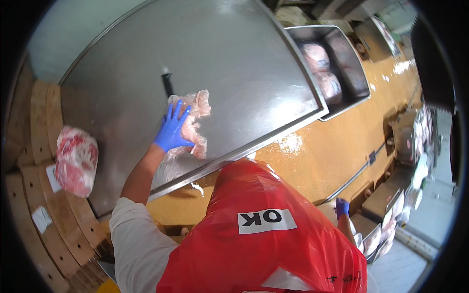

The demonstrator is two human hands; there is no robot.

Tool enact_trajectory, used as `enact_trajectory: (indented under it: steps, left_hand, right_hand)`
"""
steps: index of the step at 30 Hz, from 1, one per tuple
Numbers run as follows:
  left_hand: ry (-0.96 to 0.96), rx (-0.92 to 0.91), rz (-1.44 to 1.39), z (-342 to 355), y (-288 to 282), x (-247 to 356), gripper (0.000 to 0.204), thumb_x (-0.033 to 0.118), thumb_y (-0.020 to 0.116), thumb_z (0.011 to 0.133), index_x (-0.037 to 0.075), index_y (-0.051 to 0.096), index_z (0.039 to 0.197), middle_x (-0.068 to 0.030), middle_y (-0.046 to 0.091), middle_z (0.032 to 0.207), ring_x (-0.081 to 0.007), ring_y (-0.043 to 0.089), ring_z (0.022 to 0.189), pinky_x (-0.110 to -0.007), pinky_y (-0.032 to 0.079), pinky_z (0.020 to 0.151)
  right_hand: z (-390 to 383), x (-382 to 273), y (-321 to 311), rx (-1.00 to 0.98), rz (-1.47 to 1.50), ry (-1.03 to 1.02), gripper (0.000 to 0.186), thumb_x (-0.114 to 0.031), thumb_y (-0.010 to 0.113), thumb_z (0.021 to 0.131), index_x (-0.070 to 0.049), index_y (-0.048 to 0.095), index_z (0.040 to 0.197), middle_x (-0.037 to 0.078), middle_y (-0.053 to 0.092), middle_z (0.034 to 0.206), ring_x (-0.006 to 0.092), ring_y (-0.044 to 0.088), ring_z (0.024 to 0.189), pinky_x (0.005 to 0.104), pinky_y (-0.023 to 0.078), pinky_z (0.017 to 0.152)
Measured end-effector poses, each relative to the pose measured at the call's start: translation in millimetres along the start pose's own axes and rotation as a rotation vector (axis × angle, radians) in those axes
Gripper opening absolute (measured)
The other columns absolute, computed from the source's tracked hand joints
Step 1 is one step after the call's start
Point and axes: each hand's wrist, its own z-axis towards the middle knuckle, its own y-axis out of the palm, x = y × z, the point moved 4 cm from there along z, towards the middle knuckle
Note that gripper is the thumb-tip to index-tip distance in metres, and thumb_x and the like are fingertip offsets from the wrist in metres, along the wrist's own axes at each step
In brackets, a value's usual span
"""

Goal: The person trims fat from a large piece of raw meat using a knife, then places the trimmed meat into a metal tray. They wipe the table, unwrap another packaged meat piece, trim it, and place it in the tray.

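My left hand (172,129), in a blue glove, lies with spread fingers on a crumpled clear plastic wrap (196,128) with pinkish patches. Whether the pink is meat or stain inside the film, I cannot tell. Just beyond the fingers lies a black handle (167,84), apparently a knife's, its far end lost in glare. Wrap and handle rest on a steel table (234,63). A large pink and white piece of meat (76,161) sits at the table's left edge. My right hand (342,208), also blue-gloved, hangs beside my red apron, away from the table; its fingers are barely visible.
Right of the table stands a deep steel tub (351,63) holding wrapped meat pieces (326,87). Brown cardboard boxes (49,219) are stacked at the left. Farther right, more boxes (383,200) with wrapped pieces line the wet floor (312,151), where a dark hose or cable (352,176) runs.
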Motion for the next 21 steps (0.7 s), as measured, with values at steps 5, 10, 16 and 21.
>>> enact_trajectory:
  steps: [5, 10, 16, 21]
  left_hand:
    - [0.307, 0.030, 0.014, 173, 25, 111, 0.094, 0.057, 0.088, 0.062, 0.028, 0.059, 0.147, -0.0092, 0.047, 0.157, -0.0434, 0.037, 0.147, -0.061, 0.035, 0.115]
    - [0.550, 0.127, -0.115, 284, 67, 266, 0.072, 0.052, 0.083, 0.070, 0.025, 0.067, 0.135, -0.0071, 0.057, 0.146, -0.0367, 0.047, 0.140, -0.058, 0.040, 0.110]
    - [0.488, 0.138, -0.589, 337, 123, 423, 0.053, 0.037, 0.086, 0.075, 0.016, 0.073, 0.122, -0.0135, 0.075, 0.113, -0.0381, 0.068, 0.109, -0.046, 0.053, 0.097]
    - [0.286, -0.075, -1.294, 349, 132, 427, 0.053, 0.035, 0.089, 0.077, 0.002, 0.072, 0.114, -0.0173, 0.077, 0.105, -0.0288, 0.073, 0.094, -0.043, 0.060, 0.086]
  right_hand:
    - [-96, 176, 35, -0.052, 0.170, 0.336, 0.025, -0.034, 0.066, 0.098, -0.009, 0.067, 0.100, 0.010, 0.067, 0.080, 0.0241, 0.062, 0.053, 0.0374, 0.047, 0.045]
    - [-177, 104, 115, -0.098, 0.557, 0.385, 0.032, -0.032, 0.070, 0.097, -0.008, 0.070, 0.118, 0.006, 0.067, 0.081, 0.0190, 0.066, 0.058, 0.0325, 0.047, 0.047]
    - [-238, 68, 134, -0.007, 0.540, 0.218, 0.035, -0.026, 0.072, 0.098, 0.002, 0.073, 0.119, 0.011, 0.075, 0.096, 0.0192, 0.071, 0.074, 0.0334, 0.060, 0.064]
    - [-238, 96, 178, -0.060, 0.502, 0.299, 0.034, -0.024, 0.073, 0.098, 0.004, 0.074, 0.117, 0.012, 0.076, 0.095, 0.0187, 0.071, 0.074, 0.0335, 0.059, 0.064]
